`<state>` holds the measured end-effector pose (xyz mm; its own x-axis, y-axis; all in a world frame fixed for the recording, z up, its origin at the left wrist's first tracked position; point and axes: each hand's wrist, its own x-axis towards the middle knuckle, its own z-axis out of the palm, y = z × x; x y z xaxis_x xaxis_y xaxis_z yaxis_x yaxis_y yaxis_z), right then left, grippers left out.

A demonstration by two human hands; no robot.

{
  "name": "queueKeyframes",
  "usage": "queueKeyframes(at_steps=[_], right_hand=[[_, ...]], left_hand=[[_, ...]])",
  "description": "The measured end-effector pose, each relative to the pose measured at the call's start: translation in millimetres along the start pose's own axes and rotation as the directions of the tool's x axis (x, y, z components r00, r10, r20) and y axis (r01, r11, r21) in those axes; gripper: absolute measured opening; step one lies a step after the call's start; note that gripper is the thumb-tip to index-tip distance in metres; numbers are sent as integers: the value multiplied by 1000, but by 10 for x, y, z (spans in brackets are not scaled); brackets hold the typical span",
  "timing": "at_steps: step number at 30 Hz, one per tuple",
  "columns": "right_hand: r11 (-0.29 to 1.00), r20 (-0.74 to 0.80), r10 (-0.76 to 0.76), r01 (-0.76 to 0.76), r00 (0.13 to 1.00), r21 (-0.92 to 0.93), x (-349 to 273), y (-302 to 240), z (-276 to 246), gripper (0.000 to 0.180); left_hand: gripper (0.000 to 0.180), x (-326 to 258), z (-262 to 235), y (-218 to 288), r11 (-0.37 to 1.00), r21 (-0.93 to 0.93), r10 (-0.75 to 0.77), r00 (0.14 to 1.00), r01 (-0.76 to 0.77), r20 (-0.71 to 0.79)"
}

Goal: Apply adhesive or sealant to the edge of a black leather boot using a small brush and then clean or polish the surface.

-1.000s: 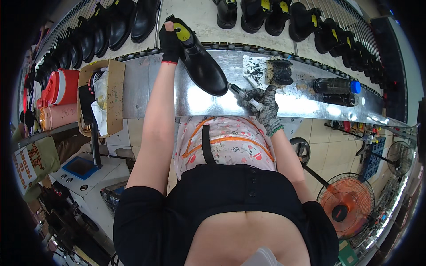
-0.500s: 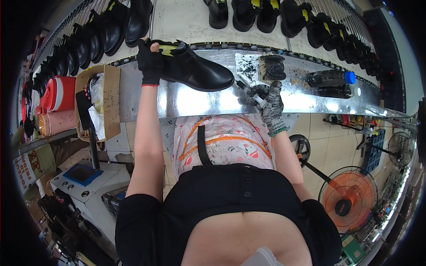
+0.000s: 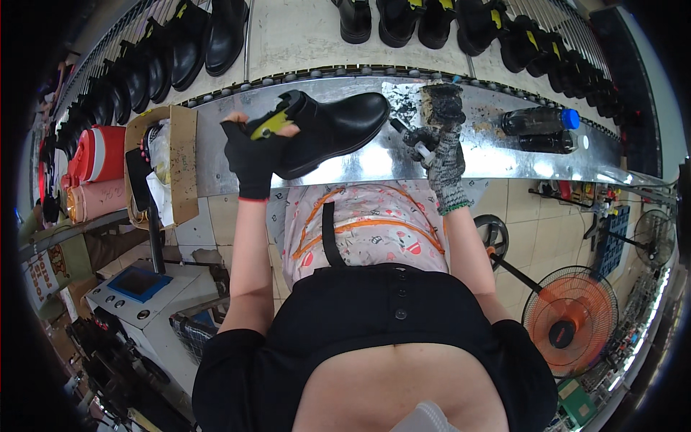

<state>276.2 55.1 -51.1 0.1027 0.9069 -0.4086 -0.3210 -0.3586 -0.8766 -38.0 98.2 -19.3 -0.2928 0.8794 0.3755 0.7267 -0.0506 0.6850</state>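
Fingers gripping the boot (image 3: 332, 126), the left hand (image 3: 252, 157) has swung its toe away, leaving the near side bodyward. The right hand (image 3: 446, 167) clasps a small tool (image 3: 423, 150).

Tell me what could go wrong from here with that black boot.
The dark-tipped tool in the right hand is close to the toe of the black ankle boot, so a slip might mark its smooth surface. That toe is also near the black-smeared white sheet and could pick up a smudge. The left hand grips the boot around its open top, so a bump might swing the toe.
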Motion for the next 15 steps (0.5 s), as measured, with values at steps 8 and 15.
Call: queueKeyframes(at_steps=[8, 15], right_hand=[[948, 161, -169, 205, 972, -244, -120, -149, 120, 39], [804, 188, -146, 227, 971, -550, -417, -313, 172, 54]], left_hand=[[74, -422, -224, 333, 821, -333, -271, 830, 463, 488], [53, -633, -72, 400, 508, -325, -250, 498, 798, 830]])
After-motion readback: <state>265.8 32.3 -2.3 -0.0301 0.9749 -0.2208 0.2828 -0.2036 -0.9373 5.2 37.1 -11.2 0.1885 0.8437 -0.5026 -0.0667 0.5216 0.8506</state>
